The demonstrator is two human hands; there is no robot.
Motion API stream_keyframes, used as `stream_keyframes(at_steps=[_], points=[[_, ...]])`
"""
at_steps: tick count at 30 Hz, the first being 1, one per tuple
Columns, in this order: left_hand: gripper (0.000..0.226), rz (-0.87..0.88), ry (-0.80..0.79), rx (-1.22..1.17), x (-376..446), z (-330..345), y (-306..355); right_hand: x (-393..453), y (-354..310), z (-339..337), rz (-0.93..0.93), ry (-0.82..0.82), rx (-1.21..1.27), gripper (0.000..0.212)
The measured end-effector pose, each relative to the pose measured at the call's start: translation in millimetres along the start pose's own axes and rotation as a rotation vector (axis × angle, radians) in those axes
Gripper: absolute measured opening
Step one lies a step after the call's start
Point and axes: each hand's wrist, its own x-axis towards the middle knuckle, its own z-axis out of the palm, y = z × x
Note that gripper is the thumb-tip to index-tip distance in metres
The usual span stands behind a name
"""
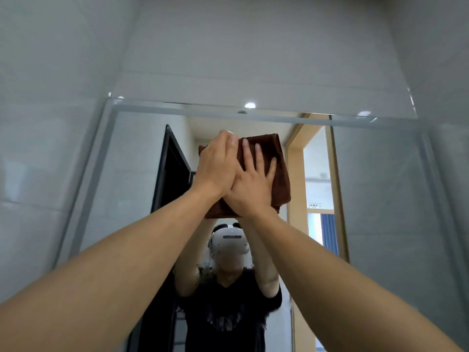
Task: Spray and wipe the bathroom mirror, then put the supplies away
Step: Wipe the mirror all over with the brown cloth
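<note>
A large frameless mirror (380, 199) fills the wall ahead, its top edge running across the upper middle of the view. A folded brown cloth (278, 158) lies flat against the glass near the top centre. My left hand (218, 166) presses on the cloth's left part. My right hand (253, 184) lies beside it with fingers spread flat on the cloth, and the left hand partly overlaps it. Both arms reach up from the lower corners. No spray bottle is in view.
Grey wall tiles (50, 123) surround the mirror on the left and above. The glass reflects a person in a dark top, a dark open door (172, 174) and a wooden door frame (294, 158). Small ceiling lights glint along the mirror's top edge.
</note>
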Motion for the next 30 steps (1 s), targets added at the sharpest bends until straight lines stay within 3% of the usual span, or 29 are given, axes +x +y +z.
stream_keyframes(at_steps=[4, 10, 16, 21, 30], points=[[0.037, -0.095, -0.021, -0.079, -2, 6, 3, 3, 11, -10, -0.023, -0.068, 0.142, 0.075], [0.034, -0.011, -0.031, -0.008, -9, 15, -10, 0, 46, -36, -0.109, -0.091, 0.336, 0.072], [0.050, 0.037, -0.124, 0.333, -17, 49, -24, -18, 105, -55, -0.125, 0.030, 0.091, 0.063], [0.072, 0.038, -0.054, 0.730, -25, 88, -22, -33, 155, -88, -0.047, 0.038, -0.096, 0.055], [0.073, 0.246, -0.239, 0.817, -46, 205, 41, -65, 212, -120, 0.004, 0.033, -0.131, 0.057]])
